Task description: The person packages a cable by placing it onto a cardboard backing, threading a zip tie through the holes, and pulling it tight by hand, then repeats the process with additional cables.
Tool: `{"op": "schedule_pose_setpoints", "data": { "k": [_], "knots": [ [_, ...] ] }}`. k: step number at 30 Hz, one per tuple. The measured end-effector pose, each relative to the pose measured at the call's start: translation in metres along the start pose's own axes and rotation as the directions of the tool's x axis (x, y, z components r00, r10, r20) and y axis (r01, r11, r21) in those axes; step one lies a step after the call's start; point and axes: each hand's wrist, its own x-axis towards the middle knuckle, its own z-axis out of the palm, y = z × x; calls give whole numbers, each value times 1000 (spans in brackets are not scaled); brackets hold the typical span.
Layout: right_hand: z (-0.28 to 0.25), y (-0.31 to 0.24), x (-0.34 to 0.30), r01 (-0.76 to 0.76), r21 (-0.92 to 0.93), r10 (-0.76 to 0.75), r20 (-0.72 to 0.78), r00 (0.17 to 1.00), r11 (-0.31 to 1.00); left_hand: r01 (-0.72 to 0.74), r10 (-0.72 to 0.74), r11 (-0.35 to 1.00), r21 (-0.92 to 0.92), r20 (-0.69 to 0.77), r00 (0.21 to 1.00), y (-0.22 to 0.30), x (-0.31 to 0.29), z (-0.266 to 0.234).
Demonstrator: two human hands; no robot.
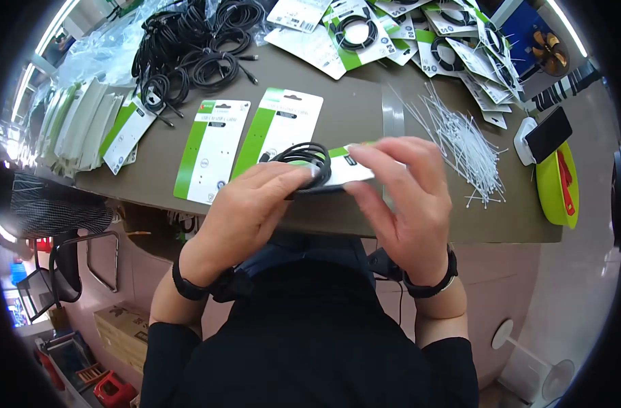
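My left hand (246, 204) is closed on a coiled black cable (304, 155), its thumb pressing the coil against a white and green packaging card (350, 170). At the card's other end is my right hand (409, 200), index fingertip at one edge and thumb at the opposite edge, with the card between them. The fingers of my left hand under the card are hidden. Two more backing cards lie flat on the table just beyond my left hand, one white and green (213, 146) and another like it (290, 112).
A loose pile of white cable ties (463, 146) lies to the right. Packed cables on cards (453, 54) heap up at the back right, loose black cables (202, 51) at the back left. Stacked cards (82, 129) stand at left. A yellow-green bin (554, 190) and phone (550, 134) sit at the right edge.
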Motion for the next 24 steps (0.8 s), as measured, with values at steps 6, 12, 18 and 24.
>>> {"op": "schedule_pose_setpoints", "data": {
  "k": [6, 12, 18, 24],
  "knots": [
    [16, 7, 0, -105, 174, 53, 276, 960, 979, -15, 9, 999, 47, 119, 993, 5, 2, 4],
    [10, 7, 0, -692, 637, 512, 492, 704, 340, -231, 231, 971, -65, -9, 973, -16, -8, 10],
    [15, 19, -5, -511, 699, 227, 463, 857, 500, -241, 241, 970, 8, -16, 970, -18, -11, 15],
    [26, 13, -8, -362, 540, 188, 350, 918, 760, -166, 167, 985, 40, -32, 985, -17, -14, 21]
  ]
}}
